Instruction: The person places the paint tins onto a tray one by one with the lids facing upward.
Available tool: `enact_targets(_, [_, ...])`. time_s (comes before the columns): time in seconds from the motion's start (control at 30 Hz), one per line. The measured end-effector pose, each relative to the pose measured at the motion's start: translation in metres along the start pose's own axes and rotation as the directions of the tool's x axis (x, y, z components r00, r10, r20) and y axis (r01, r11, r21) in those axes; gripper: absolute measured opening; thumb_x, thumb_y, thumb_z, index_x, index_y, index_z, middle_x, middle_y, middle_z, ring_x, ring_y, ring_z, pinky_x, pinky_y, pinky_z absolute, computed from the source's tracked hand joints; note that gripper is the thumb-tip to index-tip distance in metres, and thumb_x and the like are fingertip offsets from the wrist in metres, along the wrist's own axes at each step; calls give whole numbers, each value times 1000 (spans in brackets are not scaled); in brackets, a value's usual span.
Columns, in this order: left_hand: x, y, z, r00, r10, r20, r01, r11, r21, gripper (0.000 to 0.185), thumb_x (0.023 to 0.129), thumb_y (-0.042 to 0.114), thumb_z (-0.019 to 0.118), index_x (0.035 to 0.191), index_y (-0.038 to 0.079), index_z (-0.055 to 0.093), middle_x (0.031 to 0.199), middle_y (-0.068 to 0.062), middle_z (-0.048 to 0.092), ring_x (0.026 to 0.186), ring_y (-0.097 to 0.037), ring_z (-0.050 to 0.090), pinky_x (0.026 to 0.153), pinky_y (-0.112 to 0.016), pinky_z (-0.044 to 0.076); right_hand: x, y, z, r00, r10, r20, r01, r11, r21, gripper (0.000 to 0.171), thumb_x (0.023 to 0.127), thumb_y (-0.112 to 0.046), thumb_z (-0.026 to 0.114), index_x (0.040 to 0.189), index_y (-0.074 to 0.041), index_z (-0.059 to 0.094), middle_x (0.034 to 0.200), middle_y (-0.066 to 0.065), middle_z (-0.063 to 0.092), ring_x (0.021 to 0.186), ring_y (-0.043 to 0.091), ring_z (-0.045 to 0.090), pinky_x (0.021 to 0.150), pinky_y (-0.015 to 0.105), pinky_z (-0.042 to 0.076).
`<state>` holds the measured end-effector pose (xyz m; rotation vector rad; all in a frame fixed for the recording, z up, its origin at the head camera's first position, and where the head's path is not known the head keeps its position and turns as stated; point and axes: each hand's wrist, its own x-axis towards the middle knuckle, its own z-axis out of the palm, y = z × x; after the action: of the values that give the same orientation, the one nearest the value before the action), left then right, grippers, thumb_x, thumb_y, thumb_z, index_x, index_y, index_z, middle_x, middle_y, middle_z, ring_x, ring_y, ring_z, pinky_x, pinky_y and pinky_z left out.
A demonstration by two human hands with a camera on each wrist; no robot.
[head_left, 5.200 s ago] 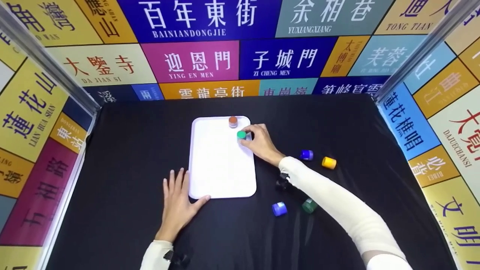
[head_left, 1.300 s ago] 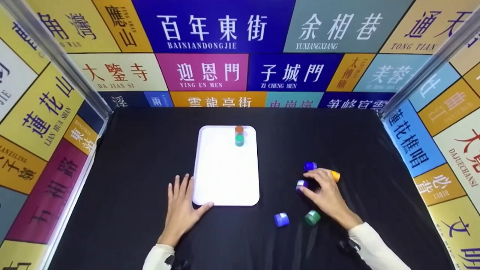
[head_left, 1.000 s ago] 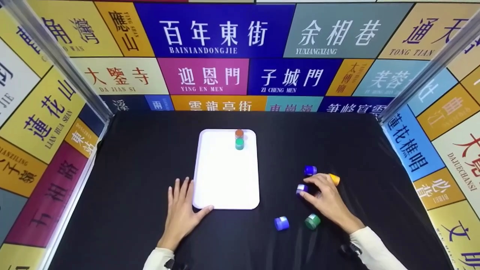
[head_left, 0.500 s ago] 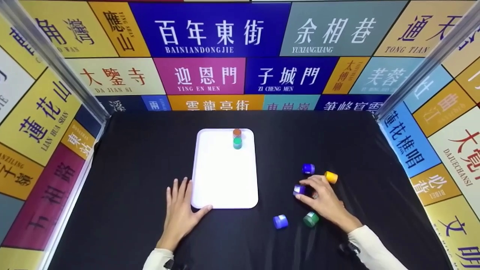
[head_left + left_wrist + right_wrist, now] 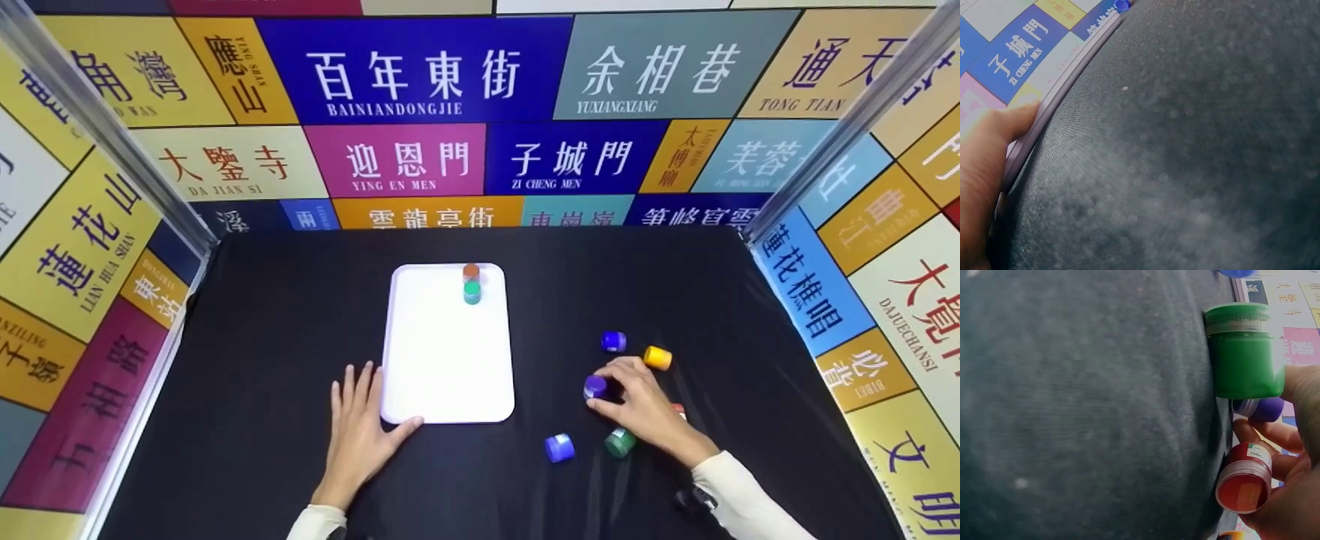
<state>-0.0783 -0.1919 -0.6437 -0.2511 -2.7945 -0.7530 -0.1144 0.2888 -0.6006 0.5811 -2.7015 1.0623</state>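
My right hand pinches a small purple paint jar between thumb and fingers, its cap facing up. In the right wrist view the same jar's purple side shows behind a green paint jar, and a red paint jar lies close to the hand. My left hand rests with straight fingers along the lower left corner of a white tray, its thumb on the rim. On the tray's upper right stand an orange-brown-capped jar and, just in front of it, a green-capped jar.
Around my right hand on the black cloth lie a dark blue jar, a yellow jar, and a lighter blue jar. Walls printed with signs enclose the table at the back and sides.
My right hand has left the green-capped jar on the tray and moved right to the purple jar. That jar has since tipped from label up to cap up. The left hand stays at the tray.
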Motion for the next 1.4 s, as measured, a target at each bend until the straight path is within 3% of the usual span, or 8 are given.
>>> enact_targets(0.13, [-3,0,0,1000,-4,2,4,1000,3,111,88,69,81,164,-3,45,172,-28,39,164,-55,21,131,-72,9,5,-4,2,999,-32,6,32,999,11,34,78,-6,98,106,-12,77,109,0,73,113,27,62,101,28,45])
enact_targets(0.23, [-5,0,1,1000,-9,5,9,1000,5,112,87,69,82,164,-4,46,171,-29,40,163,-55,21,131,-73,9,9,-8,4,999,-23,28,22,1000,14,34,80,-6,96,107,-12,76,112,0,72,114,26,63,104,27,47])
enact_targets(0.6, [-3,1,2,1000,2,-9,-2,1000,4,111,88,70,81,163,-4,47,170,-29,41,163,-56,23,131,-73,10,39,-16,12,993,-26,116,26,1000,3,32,85,-9,92,114,-11,78,111,-3,75,110,24,67,101,47,56])
enact_targets(1.0, [-1,1,1,1000,-3,6,3,1000,-2,111,90,71,77,165,-3,44,173,-27,38,165,-54,19,132,-71,7,77,-34,21,974,-27,224,37,998,-42,44,93,-19,87,132,-4,74,119,6,74,109,24,64,97,46,58])
enact_targets(1.23, [-1,1,1,1000,2,-6,-2,1000,-7,111,88,69,80,165,-3,45,172,-28,39,164,-54,20,132,-71,6,99,-43,31,968,-7,253,25,997,-68,35,93,-23,88,122,-9,72,112,5,73,103,22,65,93,42,59])
enact_targets(1.4, [0,2,0,1000,3,-6,-3,1000,-9,112,87,69,80,164,-3,45,172,-28,39,164,-54,20,132,-71,6,112,-50,35,959,-38,281,69,992,-104,33,92,-25,88,117,-10,74,110,3,74,103,22,64,92,41,59])
